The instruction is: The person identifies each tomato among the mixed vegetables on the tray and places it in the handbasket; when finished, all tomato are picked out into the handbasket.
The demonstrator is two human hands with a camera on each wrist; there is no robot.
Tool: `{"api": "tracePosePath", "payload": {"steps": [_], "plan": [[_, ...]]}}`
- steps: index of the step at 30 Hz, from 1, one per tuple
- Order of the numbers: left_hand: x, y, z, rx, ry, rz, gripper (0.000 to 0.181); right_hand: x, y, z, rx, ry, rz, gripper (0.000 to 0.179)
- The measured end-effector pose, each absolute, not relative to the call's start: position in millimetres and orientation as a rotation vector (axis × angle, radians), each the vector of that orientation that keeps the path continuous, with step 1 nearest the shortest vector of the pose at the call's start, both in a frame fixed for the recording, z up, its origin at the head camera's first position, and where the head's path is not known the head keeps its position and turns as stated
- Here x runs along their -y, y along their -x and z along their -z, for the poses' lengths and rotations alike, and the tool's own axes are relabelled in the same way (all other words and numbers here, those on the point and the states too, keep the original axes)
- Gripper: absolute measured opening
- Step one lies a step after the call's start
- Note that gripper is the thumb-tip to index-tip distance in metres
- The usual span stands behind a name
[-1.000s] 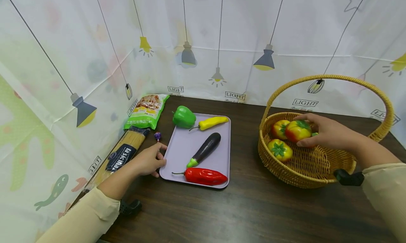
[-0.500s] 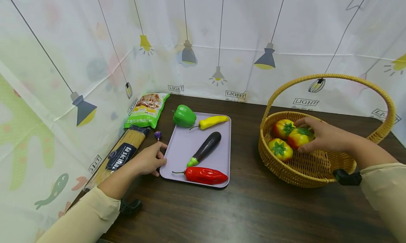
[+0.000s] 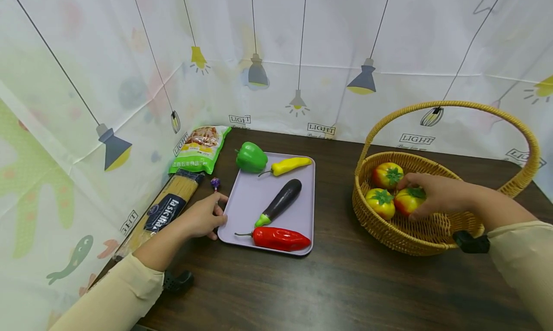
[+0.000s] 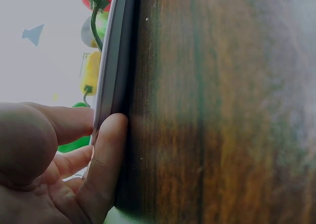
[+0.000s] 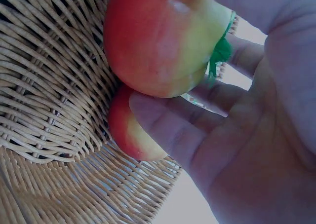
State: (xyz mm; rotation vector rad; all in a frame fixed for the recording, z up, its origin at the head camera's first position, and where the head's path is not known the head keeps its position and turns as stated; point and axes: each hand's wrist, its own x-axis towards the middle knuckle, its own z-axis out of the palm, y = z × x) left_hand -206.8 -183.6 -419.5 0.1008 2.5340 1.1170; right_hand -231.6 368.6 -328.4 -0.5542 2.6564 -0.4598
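My left hand (image 3: 200,219) pinches the near left edge of a lilac tray (image 3: 246,199), thumb and fingers on either side of its rim (image 4: 109,76) in the left wrist view. On the tray lie a green bell pepper (image 3: 251,157), a yellow pepper (image 3: 290,165), an eggplant (image 3: 282,199) and a red pepper (image 3: 281,239). My right hand (image 3: 449,195), inside the wicker basket (image 3: 393,237), holds a red-yellow tomato (image 5: 158,41) with a green leafy top, its fingers curled round it. Two similar tomatoes, one behind (image 3: 386,174) and one to the left (image 3: 380,202), sit in the basket.
A spaghetti pack (image 3: 166,208) and a green food bag (image 3: 200,148) lie along the left wall. A small purple-wrapped lollipop (image 3: 215,183) is beside the tray. The basket's tall handle (image 3: 449,104) arches above my right hand. A printed curtain (image 3: 276,47) stands behind the table.
My right hand has lowered the tomato into the basket, beside the other two. The left tomato has shifted slightly. My left hand and the tray stay put.
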Motion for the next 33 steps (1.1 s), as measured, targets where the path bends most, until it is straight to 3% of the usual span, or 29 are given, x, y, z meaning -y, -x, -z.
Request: {"api": "tracePosePath", "payload": {"steps": [27,33], "plan": [[181,209,423,-2.512,-0.109,-1.163,0.052,-363,233,332,-2.609,0.553,0.403,0.085],[187,204,406,-2.524,-0.169,-1.128,0.052,-355,223,320,-2.709,0.592,0.423,0.081]]}}
